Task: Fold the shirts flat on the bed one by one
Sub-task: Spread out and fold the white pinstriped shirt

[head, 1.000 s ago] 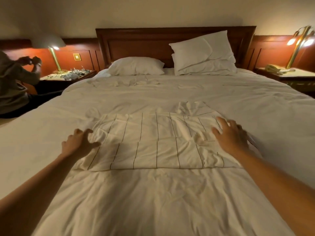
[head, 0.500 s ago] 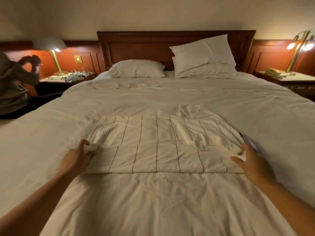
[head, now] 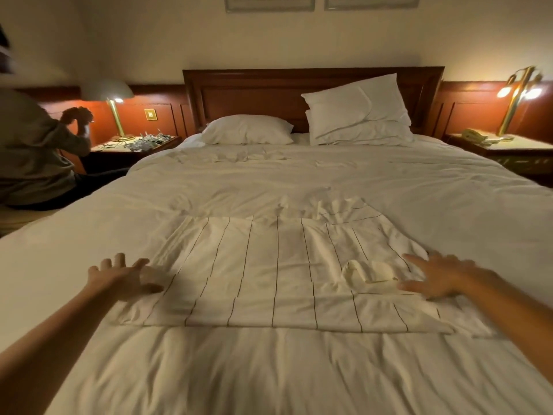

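Note:
A white shirt with thin dark stripes (head: 269, 274) lies spread flat on the white bed (head: 299, 181), partly folded, with a bunched sleeve at its far right and a small crumpled lump near its right side. My left hand (head: 119, 277) is at the shirt's left edge, fingers spread and straight, its thumb on the fabric. My right hand (head: 437, 277) lies flat on the shirt's right edge with fingers spread, beside the lump. Neither hand holds anything.
Two white pillows (head: 356, 112) lean at the wooden headboard (head: 254, 94). A person (head: 33, 151) sits at the left by a nightstand (head: 137, 145) with a lamp. Another nightstand (head: 502, 148) with a phone and lamp stands at the right.
Both hands have let go of the shirt's side edges and spread open on them. The view has tilted up, and the shirt lies a little smoother.

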The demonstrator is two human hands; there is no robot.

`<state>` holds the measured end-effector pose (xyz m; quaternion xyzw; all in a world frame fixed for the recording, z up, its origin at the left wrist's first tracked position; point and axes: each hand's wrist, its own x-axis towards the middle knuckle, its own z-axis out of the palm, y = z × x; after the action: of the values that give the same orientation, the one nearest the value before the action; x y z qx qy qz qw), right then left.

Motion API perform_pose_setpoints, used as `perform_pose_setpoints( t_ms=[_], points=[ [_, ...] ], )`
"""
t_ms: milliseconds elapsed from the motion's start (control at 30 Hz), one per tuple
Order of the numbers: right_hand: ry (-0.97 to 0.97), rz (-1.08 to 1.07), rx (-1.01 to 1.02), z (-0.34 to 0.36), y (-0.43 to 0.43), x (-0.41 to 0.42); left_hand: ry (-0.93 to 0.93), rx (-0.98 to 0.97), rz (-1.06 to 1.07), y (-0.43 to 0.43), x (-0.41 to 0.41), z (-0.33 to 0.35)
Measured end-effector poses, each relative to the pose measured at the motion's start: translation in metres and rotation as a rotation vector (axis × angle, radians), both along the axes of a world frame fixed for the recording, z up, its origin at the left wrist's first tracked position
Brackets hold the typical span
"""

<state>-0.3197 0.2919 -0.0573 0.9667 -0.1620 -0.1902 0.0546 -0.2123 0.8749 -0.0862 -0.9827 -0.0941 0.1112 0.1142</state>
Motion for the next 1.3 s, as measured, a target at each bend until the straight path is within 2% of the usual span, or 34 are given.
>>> perform_pose_setpoints(
  t_ms=[67,133,200,300,433,633,733,833,900,967,1067,1167,1233,1300],
  points=[
    [-0.292,0.186,-0.073,-0.027,0.03,-0.004,-0.124,-0.027,-0.027,-0.005,-0.01,-0.018],
    [-0.476,0.368,0.084,-0.054,0.067,-0.004,-0.271,-0.134,-0.108,-0.012,-0.016,-0.035],
    [-0.49,0.445,0.278,-0.075,0.101,0.001,-0.33,-0.239,-0.195,-0.018,-0.017,-0.047],
    [-0.485,0.378,0.44,-0.094,0.136,0.019,-0.348,-0.343,-0.226,-0.018,-0.009,-0.056],
    [-0.519,0.318,0.381,-0.099,0.153,0.04,-0.527,-0.356,-0.253,-0.006,0.003,-0.062],
    [-0.603,0.331,0.412,-0.099,0.153,0.06,-0.471,-0.51,-0.261,0.015,0.035,-0.047],
    [-0.56,0.348,0.393,-0.103,0.151,0.062,-0.382,-0.453,-0.25,0.017,0.043,-0.047],
    [-0.61,0.393,0.332,-0.103,0.14,0.06,-0.422,-0.37,-0.177,0.009,0.04,-0.047],
    [-0.652,0.369,0.301,-0.097,0.122,0.059,-0.485,-0.346,-0.19,-0.011,0.033,-0.051],
    [-0.668,0.263,0.275,-0.09,0.094,0.055,-0.502,-0.412,-0.267,-0.046,0.026,-0.055],
    [-0.591,0.118,0.224,-0.083,0.046,0.046,-0.375,-0.597,-0.361,-0.115,0.015,-0.062],
    [-0.471,0.098,0.401,-0.068,0.015,0.039,-0.261,-0.683,-0.459,-0.179,0.005,-0.075],
    [-0.488,0.146,0.492,-0.051,0.005,0.044,-0.212,-0.655,-0.478,-0.201,0.0,-0.085],
    [-0.562,0.201,0.483,-0.038,0.003,0.058,-0.196,-0.619,-0.47,-0.204,-0.002,-0.093]
  ],
)
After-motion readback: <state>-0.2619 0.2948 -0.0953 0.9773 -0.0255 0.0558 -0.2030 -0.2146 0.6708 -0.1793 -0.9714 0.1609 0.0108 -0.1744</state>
